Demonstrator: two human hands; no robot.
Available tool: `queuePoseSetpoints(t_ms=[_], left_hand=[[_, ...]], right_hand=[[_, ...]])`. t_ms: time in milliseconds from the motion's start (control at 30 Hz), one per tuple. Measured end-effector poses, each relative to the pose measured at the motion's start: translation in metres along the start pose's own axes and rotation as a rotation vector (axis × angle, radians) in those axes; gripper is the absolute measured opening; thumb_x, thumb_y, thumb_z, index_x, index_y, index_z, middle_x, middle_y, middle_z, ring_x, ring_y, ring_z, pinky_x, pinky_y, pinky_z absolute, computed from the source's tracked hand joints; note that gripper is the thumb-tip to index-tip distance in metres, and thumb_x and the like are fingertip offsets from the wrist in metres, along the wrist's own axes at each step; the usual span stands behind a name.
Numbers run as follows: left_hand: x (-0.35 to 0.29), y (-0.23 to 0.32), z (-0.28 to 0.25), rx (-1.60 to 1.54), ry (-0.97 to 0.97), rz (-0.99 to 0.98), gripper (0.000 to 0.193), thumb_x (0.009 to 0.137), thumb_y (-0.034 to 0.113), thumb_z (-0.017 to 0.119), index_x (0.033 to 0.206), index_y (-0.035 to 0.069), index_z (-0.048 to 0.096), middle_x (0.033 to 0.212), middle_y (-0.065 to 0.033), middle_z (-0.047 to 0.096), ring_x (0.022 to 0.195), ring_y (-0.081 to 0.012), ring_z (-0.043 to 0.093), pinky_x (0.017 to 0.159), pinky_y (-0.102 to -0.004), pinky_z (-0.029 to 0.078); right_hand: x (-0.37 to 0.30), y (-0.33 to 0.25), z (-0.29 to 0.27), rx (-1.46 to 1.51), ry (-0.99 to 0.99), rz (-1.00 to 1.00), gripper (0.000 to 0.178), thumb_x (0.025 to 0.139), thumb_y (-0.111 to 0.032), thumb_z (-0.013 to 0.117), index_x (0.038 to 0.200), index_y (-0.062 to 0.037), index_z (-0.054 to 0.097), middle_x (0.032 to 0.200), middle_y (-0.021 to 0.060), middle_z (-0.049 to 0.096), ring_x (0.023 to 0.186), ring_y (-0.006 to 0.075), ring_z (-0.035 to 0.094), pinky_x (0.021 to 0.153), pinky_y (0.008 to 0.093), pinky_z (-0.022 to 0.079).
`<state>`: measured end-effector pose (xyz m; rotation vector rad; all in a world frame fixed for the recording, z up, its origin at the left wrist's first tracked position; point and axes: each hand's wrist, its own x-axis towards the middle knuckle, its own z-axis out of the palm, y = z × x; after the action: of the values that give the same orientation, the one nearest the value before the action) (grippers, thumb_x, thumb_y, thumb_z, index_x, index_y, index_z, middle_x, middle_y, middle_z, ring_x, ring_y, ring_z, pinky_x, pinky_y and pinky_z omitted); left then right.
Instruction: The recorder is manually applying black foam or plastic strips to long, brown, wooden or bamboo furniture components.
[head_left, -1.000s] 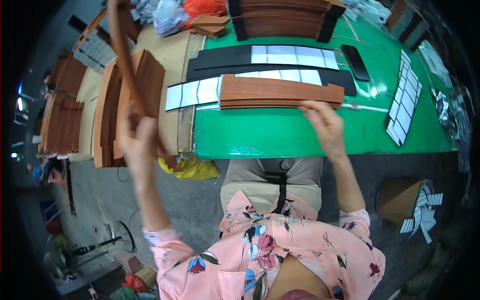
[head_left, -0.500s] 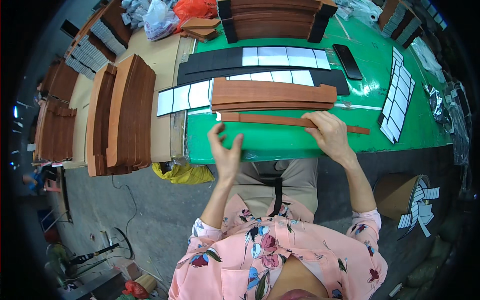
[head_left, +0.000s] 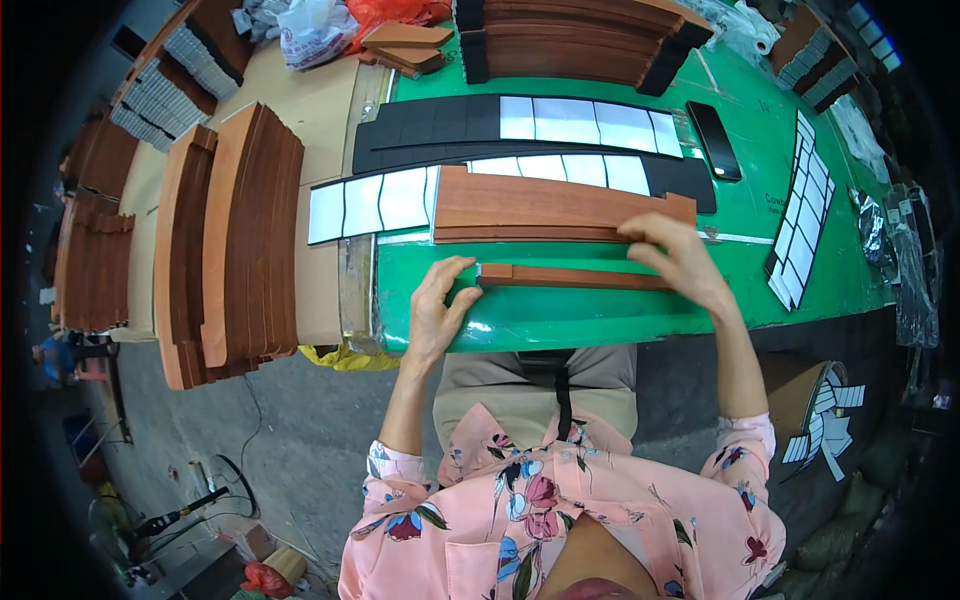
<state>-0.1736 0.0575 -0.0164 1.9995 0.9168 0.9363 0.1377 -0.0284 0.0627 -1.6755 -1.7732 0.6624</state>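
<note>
A narrow reddish-brown wooden piece [head_left: 585, 277] lies lengthwise near the table's front edge, a pale bit at its left end. My left hand [head_left: 436, 308] is at that end, thumb and forefinger apart and curved, fingertips against or just beside it. My right hand [head_left: 683, 262] hovers over the right end and hides it; its fingers are spread, and the tips reach the lower edge of a small stack of brown wooden boards [head_left: 565, 205]. That stack rests just beyond the narrow piece. White adhesive-looking pads in a row [head_left: 375, 203] show behind and left of the stack.
Black strips [head_left: 430, 130] with white pads lie farther back, beside a black phone [head_left: 713, 140]. Tall stacks of brown boards stand at the left [head_left: 250, 230] and at the back [head_left: 570, 45]. Another padded sheet [head_left: 802, 215] lies at right. A bin [head_left: 800, 400] with white scraps stands on the floor.
My right hand has let go of the narrow wooden piece and opened above its right end. The piece now lies closer to the front edge, and my left hand has come to its left end.
</note>
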Motion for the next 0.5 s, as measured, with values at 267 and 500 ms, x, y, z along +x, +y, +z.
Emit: queuePoseSetpoints(t_ms=[267, 500], left_hand=[[0.112, -0.025, -0.043, 0.153, 0.171, 0.176, 0.020, 0.082, -0.003, 0.056, 0.099, 0.002, 0.064, 0.100, -0.0125, 0.064, 0.092, -0.0271, 0.061, 0.079, -0.0331, 0.047], [0.196, -0.079, -0.029, 0.434, -0.232, 0.341, 0.024, 0.080, 0.001, 0.056, 0.100, 0.008, 0.067, 0.106, -0.0080, 0.064, 0.095, -0.0281, 0.058, 0.084, -0.0371, 0.047]], right_hand=[[0.153, 0.011, 0.042, 0.206, -0.092, 0.251, 0.027, 0.090, -0.017, 0.052, 0.109, -0.0032, 0.065, 0.097, 0.0124, 0.067, 0.081, 0.0173, 0.063, 0.070, 0.0307, 0.051], [0.221, 0.022, 0.077, -0.012, -0.190, 0.464, 0.025, 0.087, -0.022, 0.056, 0.105, -0.0085, 0.069, 0.108, 0.0152, 0.065, 0.102, 0.0254, 0.061, 0.086, 0.0360, 0.048]])
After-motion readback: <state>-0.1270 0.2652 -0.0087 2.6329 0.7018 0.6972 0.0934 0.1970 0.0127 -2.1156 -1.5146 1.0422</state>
